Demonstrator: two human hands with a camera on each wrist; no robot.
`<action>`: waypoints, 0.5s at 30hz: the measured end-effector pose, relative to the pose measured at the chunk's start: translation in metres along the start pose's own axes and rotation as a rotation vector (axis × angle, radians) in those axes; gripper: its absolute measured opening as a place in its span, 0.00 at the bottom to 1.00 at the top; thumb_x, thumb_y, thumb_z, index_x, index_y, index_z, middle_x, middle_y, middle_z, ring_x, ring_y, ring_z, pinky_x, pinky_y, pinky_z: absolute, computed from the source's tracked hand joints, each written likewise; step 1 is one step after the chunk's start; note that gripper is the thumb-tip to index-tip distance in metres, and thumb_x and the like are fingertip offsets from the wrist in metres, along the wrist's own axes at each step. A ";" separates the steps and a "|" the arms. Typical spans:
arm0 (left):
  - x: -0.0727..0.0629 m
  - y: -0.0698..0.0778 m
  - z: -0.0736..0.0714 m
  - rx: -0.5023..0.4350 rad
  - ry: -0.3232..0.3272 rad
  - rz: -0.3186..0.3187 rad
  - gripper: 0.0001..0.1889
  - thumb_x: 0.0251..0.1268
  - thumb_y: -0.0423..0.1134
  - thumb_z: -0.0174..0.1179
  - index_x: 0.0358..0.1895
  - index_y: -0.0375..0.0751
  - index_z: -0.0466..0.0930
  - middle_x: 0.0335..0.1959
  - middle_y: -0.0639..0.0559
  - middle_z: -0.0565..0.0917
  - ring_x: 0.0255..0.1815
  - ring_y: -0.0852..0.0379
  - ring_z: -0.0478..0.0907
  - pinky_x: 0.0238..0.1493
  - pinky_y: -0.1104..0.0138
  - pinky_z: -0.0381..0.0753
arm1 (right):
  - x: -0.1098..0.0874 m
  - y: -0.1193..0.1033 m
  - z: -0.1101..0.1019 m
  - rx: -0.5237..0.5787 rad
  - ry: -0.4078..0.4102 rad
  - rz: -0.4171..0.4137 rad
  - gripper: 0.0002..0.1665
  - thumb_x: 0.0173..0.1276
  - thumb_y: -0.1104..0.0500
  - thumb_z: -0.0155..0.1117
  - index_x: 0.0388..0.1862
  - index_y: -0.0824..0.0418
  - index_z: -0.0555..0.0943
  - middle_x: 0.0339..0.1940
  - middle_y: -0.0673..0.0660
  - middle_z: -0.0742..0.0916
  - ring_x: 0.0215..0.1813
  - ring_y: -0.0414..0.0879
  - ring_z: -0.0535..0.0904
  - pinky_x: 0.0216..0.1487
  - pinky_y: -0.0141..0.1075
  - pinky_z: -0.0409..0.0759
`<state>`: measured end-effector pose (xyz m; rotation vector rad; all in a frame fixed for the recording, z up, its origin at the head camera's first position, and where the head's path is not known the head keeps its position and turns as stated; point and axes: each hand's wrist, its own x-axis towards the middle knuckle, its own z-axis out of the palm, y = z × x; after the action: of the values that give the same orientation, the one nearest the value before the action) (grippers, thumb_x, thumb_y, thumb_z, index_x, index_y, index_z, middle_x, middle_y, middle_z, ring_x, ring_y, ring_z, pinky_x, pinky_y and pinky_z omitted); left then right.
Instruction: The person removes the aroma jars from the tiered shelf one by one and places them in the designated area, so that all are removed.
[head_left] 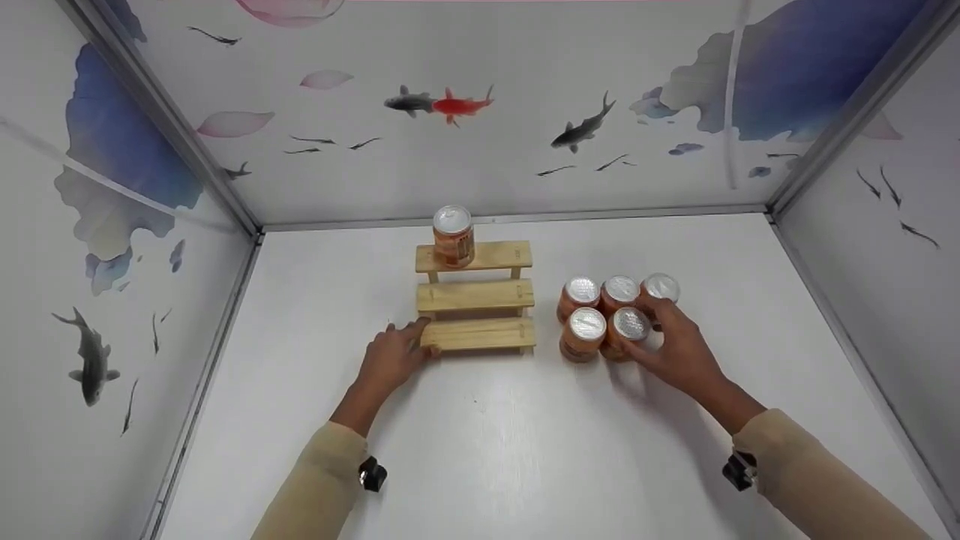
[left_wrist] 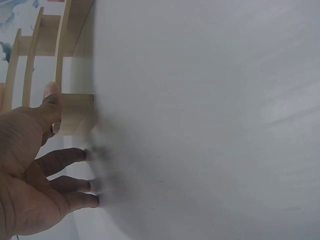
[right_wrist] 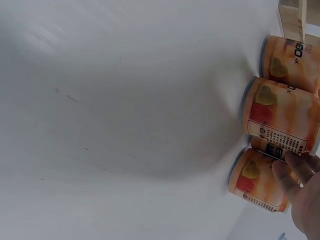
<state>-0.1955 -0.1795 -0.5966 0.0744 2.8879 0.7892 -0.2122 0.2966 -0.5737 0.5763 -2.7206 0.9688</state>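
A wooden three-step display rack (head_left: 480, 335) stands mid-table in the head view. My left hand (head_left: 394, 352) pinches the left end of its lowest step; in the left wrist view the thumb (left_wrist: 51, 92) presses the step's edge and the other fingers spread below. One orange tin can (head_left: 453, 238) with a silver lid stands on the top step's left side. Right of the rack, several matching cans (head_left: 582, 337) stand upright in a tight group. My right hand (head_left: 679, 349) curls thumb and fingers around the front right can (head_left: 628, 328). Its fingers partly cover the rear right can (head_left: 661, 286).
All of this sits on a white table (head_left: 480, 435) enclosed by printed panels with fish and leaf pictures. The back panel (head_left: 510, 172) rises just behind the rack, and side panels (head_left: 885, 187) stand left and right.
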 end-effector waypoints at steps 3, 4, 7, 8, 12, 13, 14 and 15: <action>0.001 -0.001 0.000 -0.008 -0.015 -0.019 0.36 0.77 0.58 0.68 0.82 0.51 0.75 0.78 0.35 0.79 0.82 0.21 0.69 0.76 0.30 0.74 | 0.005 -0.003 -0.003 -0.022 0.041 -0.035 0.45 0.62 0.63 0.87 0.74 0.71 0.75 0.63 0.67 0.87 0.61 0.62 0.89 0.55 0.58 0.90; 0.001 -0.001 0.000 -0.011 -0.019 -0.024 0.36 0.77 0.58 0.68 0.83 0.51 0.74 0.78 0.35 0.79 0.83 0.21 0.68 0.77 0.30 0.73 | 0.006 -0.004 -0.004 -0.028 0.052 -0.045 0.45 0.63 0.63 0.87 0.74 0.72 0.76 0.63 0.67 0.87 0.60 0.62 0.89 0.56 0.58 0.90; 0.002 -0.001 0.000 -0.016 -0.021 -0.029 0.36 0.77 0.58 0.67 0.83 0.52 0.74 0.78 0.35 0.78 0.83 0.21 0.67 0.78 0.30 0.72 | 0.012 -0.007 -0.006 -0.045 0.078 -0.056 0.43 0.63 0.62 0.87 0.74 0.71 0.77 0.63 0.68 0.87 0.60 0.63 0.90 0.58 0.59 0.90; 0.002 -0.001 0.000 -0.017 -0.019 -0.027 0.36 0.77 0.57 0.68 0.83 0.51 0.74 0.78 0.35 0.78 0.83 0.21 0.68 0.78 0.30 0.72 | 0.014 -0.008 -0.006 -0.048 0.083 -0.056 0.42 0.64 0.61 0.87 0.73 0.71 0.78 0.63 0.68 0.87 0.61 0.64 0.90 0.59 0.60 0.89; 0.002 -0.001 0.002 -0.028 -0.008 -0.030 0.35 0.77 0.56 0.69 0.82 0.51 0.75 0.78 0.36 0.79 0.82 0.21 0.68 0.79 0.32 0.72 | 0.022 -0.014 -0.008 -0.045 0.087 -0.054 0.41 0.65 0.61 0.86 0.73 0.70 0.78 0.63 0.67 0.86 0.63 0.64 0.89 0.61 0.60 0.89; 0.002 -0.001 0.002 -0.032 -0.009 -0.034 0.35 0.77 0.56 0.69 0.82 0.51 0.75 0.78 0.36 0.79 0.82 0.22 0.68 0.79 0.32 0.72 | 0.024 -0.016 -0.008 -0.047 0.088 -0.053 0.40 0.66 0.60 0.86 0.73 0.70 0.78 0.62 0.67 0.86 0.62 0.64 0.89 0.61 0.60 0.89; 0.002 -0.001 0.002 -0.035 -0.012 -0.040 0.35 0.77 0.56 0.69 0.83 0.52 0.75 0.78 0.36 0.78 0.83 0.22 0.68 0.80 0.32 0.71 | 0.026 -0.018 -0.008 -0.048 0.089 -0.055 0.40 0.66 0.60 0.85 0.73 0.70 0.78 0.62 0.67 0.86 0.62 0.64 0.89 0.60 0.60 0.89; 0.003 -0.001 0.002 -0.036 -0.013 -0.043 0.35 0.77 0.56 0.69 0.83 0.51 0.75 0.79 0.36 0.78 0.83 0.22 0.67 0.80 0.32 0.71 | 0.028 -0.020 -0.008 -0.044 0.090 -0.057 0.40 0.66 0.60 0.85 0.73 0.69 0.78 0.61 0.67 0.86 0.61 0.64 0.89 0.59 0.60 0.90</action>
<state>-0.1979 -0.1789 -0.5989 0.0135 2.8520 0.8298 -0.2285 0.2794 -0.5476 0.5847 -2.6247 0.8965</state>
